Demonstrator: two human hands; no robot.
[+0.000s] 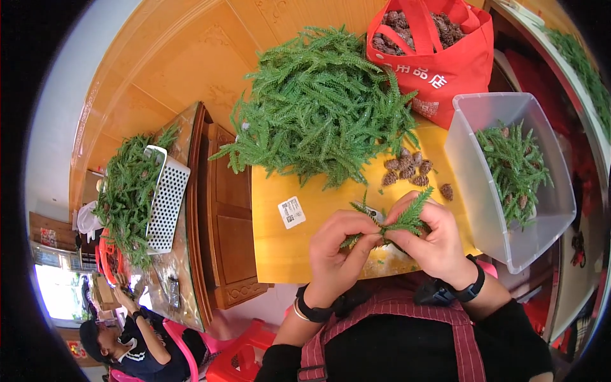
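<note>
My left hand [340, 248] and my right hand [429, 239] meet over the yellow board [280, 242] and pinch the same small green fir sprig [407, 218] between their fingertips. The sprig's tips stick out to the left of my left fingers and up to the right. A little beyond my hands lie several brown pine cones [407, 169] on the board. Behind them is a big heap of green fir sprigs [321, 105].
A clear plastic bin [490, 210] at the right holds finished sprigs with cones. A red bag [439, 70] full of pine cones stands behind it. At the left, a white perforated basket [167, 197] with greenery sits on a wooden table, and another person [127, 340] sits below it.
</note>
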